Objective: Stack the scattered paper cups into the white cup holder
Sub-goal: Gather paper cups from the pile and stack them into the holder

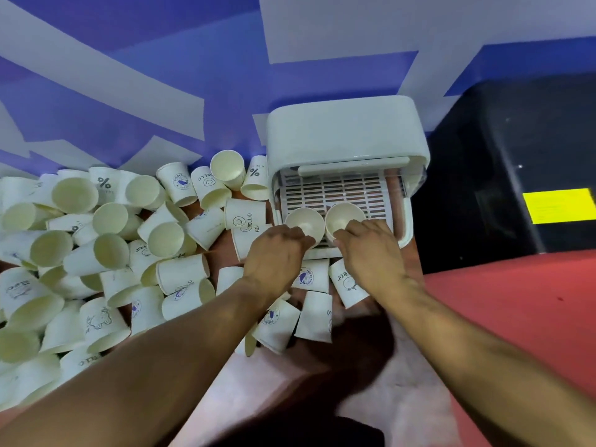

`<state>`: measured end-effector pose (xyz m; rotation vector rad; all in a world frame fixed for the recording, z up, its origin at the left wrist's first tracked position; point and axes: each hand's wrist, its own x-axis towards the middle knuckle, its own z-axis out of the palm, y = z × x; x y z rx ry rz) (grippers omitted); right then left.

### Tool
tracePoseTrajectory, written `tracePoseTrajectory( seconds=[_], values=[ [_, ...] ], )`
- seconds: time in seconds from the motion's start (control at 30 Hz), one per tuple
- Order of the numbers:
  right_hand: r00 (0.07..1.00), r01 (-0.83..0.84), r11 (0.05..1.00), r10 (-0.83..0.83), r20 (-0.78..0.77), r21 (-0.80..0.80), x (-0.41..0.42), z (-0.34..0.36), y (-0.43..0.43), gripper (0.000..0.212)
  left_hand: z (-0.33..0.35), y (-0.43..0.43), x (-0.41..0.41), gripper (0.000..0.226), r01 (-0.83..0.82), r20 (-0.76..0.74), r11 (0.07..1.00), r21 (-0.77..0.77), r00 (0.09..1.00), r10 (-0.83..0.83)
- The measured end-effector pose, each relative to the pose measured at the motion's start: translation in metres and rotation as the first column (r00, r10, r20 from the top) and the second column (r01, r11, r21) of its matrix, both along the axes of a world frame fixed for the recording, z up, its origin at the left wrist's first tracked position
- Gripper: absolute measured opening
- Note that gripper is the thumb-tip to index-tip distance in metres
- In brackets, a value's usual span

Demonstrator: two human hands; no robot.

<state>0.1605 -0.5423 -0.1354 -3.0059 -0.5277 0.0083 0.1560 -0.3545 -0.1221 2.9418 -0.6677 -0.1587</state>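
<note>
We read this as a staged booth or demo set, can't tell which. Landmark: white cup holder (pixel 346 140). Behind it is a wall (pixel 161 75) painted in angular blue and white blocks. Right of it is a black cabinet (pixel 503 150) with a yellow label (pixel 558 206). In front of it is a red tabletop (pixel 516 301). Left of it is a bulk heap of printed paper cups (pixel 96 253).

Both bare forearms reach forward side by side, backs of the hands up. The left hand (pixel 277 253) curls its fingers round the left white paper cup (pixel 306 221); the right hand (pixel 371 250) grips the right white paper cup (pixel 343 217)
</note>
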Motion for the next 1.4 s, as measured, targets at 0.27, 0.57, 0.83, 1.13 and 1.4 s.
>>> tracePoseTrajectory(
  seconds=[0.27, 0.57, 0.83, 1.13, 1.4],
  values=[
    [0.999, 0.048, 0.996, -0.05, 0.019, 0.077, -0.008, 0.004, 0.007, 0.011, 0.004, 0.009, -0.01, 0.032, -0.035, -0.069, 0.981, -0.191, 0.997, 0.022],
    [0.987, -0.141, 0.946, 0.111, 0.118, 0.292, -0.058, 0.043, 0.09, 0.021, 0.013, 0.076, -0.074, 0.027, -0.186, -0.011, 0.925, -0.331, 0.981, 0.194],
    [0.96, -0.249, 0.927, 0.273, -0.052, 0.28, -0.11, 0.031, 0.173, 0.027, 0.005, 0.171, -0.167, 0.023, -0.425, -0.134, 0.874, -0.234, 0.905, 0.405],
    [0.954, -0.236, 0.963, 0.254, -0.157, 0.127, -0.161, -0.002, 0.196, 0.034, -0.035, 0.213, -0.274, 0.078, -0.411, -0.497, 0.911, -0.035, 0.798, 0.341],
    [0.945, 0.122, 0.992, -0.123, -0.303, -0.023, -0.173, -0.015, 0.185, 0.039, -0.056, 0.212, -0.287, 0.059, -0.45, -0.492, 0.889, -0.088, 0.795, 0.354]
  ],
)
